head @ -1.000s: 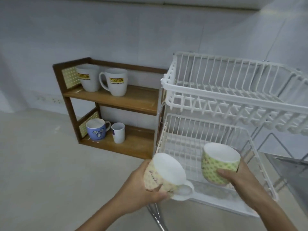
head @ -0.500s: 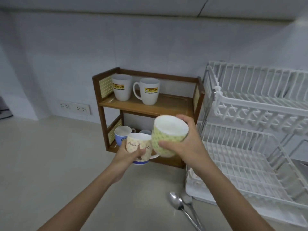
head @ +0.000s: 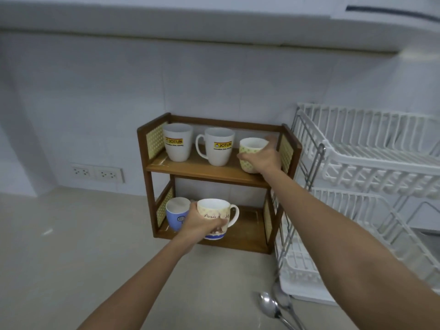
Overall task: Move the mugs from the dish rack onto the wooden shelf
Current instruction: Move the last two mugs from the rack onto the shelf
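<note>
The two-tier wooden shelf (head: 204,168) stands against the wall. My right hand (head: 263,159) grips a green-patterned mug (head: 248,148) at the right end of the upper tier, beside two white Jotun mugs (head: 219,146). My left hand (head: 198,226) holds a cream Paris mug (head: 215,211) with a blue base at the lower tier's front edge, its handle pointing right. A blue mug (head: 176,214) sits just left of it. The small white mug behind is hidden. The white dish rack (head: 371,172) to the right shows no mugs.
Two metal spoons (head: 273,306) lie on the beige counter in front of the rack's drip tray. Wall sockets (head: 97,173) sit left of the shelf. The right half of the lower tier (head: 252,232) is bare wood.
Both hands have reached forward from in front of the shelf. The green mug went up onto the upper tier, and the Paris mug moved to the lower tier's edge.
</note>
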Demonstrator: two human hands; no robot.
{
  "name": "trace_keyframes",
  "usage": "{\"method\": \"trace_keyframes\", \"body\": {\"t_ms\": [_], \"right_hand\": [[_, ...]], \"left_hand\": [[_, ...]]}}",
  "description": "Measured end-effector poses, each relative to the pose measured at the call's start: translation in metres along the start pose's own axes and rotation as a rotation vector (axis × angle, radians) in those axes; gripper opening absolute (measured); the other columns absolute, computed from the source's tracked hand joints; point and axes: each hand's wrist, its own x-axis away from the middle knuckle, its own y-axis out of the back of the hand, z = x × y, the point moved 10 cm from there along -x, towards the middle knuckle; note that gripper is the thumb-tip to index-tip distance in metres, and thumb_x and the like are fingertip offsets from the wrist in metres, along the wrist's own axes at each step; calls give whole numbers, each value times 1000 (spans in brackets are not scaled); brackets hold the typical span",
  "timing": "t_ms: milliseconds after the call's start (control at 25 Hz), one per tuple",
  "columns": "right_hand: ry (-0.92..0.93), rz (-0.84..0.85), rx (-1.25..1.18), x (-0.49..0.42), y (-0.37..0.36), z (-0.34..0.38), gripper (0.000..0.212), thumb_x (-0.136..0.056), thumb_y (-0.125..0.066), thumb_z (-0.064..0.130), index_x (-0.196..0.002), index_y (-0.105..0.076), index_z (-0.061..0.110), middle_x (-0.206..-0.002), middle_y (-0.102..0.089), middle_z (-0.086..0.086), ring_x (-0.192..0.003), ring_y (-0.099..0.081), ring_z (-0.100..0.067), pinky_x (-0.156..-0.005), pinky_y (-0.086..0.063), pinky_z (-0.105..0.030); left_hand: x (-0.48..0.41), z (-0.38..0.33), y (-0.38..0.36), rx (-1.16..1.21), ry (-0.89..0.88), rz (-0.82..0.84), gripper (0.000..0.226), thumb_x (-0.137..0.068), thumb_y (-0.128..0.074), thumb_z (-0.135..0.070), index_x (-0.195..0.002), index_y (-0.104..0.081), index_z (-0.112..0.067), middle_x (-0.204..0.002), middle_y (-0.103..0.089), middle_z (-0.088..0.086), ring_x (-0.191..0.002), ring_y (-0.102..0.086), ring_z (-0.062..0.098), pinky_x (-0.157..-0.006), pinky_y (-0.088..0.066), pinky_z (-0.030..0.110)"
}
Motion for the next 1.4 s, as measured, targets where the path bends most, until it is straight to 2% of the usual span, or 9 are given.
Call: {"method": "trace_keyframes", "body": {"t_ms": [120, 240, 440, 520, 600, 680, 800, 960, 1400], "right_hand": [[-8, -21, -68, -6, -3, -4, 102, -56, -89, 41, -136, -30, 19, -130, -58, -14, -120, -55, -34, -95, -47, -38], [58, -22, -61, 6, 4, 2, 96, -64, -86, 33, -140, -29, 14, -132, -56, -14, -123, -52, -32, -97, -45, -36], [473, -346, 60, 147, 23, -30, 45, -80, -59, 29, -123, -51, 17, -125, -54, 0, -117, -46, -13, -98, -38, -25], [421, -178, 193, 194, -8, -80, 36, -79, -58, 25, -114, -58, 16, -119, -57, -2, -111, -53, -18, -92, -45, -32], [209, 216, 459, 211, -65, -138, 42, -86, -56, 30, -123, -56, 11, -131, -54, -10, -121, -50, -31, -97, -44, -39], [-7, 589, 723, 222, -106, -185, 67, -92, -46, 51, -143, -35, 9, -155, -28, -14, -142, -26, -32, -110, -31, -43], [-97, 888, 880, 237, -136, -208, 104, -83, -47, 70, -153, -1, 8, -162, 5, -14, -148, 0, -35, -115, -21, -50], [-82, 981, 881, 238, -145, -215, 129, -69, -65, 71, -151, 9, 4, -161, 10, -18, -147, 6, -39, -118, -17, -49], [-77, 987, 919, 228, -152, -221, 138, -62, -74, 67, -151, 9, 3, -161, 6, -20, -147, 3, -41, -117, -19, -49]], "left_hand": [[-12, 1, -4, -22, -27, 24, 78, -52, -90, -32, -111, -38, -30, -103, -58, -7, -87, -59, 7, -55, -47, 14], [-22, 0, -15, -21, -52, 47, 81, -52, -90, -34, -117, -41, -28, -112, -61, -3, -95, -61, 12, -68, -56, 23], [-46, 0, -36, -102, -92, 108, 93, -55, -88, -28, -132, -36, -28, -120, -51, 0, -110, -54, 20, -93, -53, 38], [-54, 0, -45, -122, -124, 116, 88, -53, -88, -28, -127, -40, -29, -116, -52, -2, -109, -54, 18, -90, -52, 32], [-62, 2, -56, -110, -128, 116, 89, -52, -89, -28, -127, -40, -27, -111, -51, -5, -107, -53, 17, -85, -50, 27], [-67, 2, -72, -130, -139, 132, 94, -50, -90, -31, -129, -39, -25, -114, -52, -3, -110, -52, 17, -88, -51, 29], [-74, 8, -98, -253, -151, 126, 96, -47, -88, -40, -128, -39, -25, -125, -55, 2, -115, -53, 23, -94, -53, 38], [-86, 28, -125, -300, -108, 149, 98, -48, -88, -40, -130, -38, -24, -131, -54, 4, -121, -51, 26, -98, -50, 39], [-101, 46, -144, -276, -134, 200, 100, -55, -90, -28, -137, -34, -16, -137, -48, 10, -126, -45, 29, -100, -41, 36]]}}
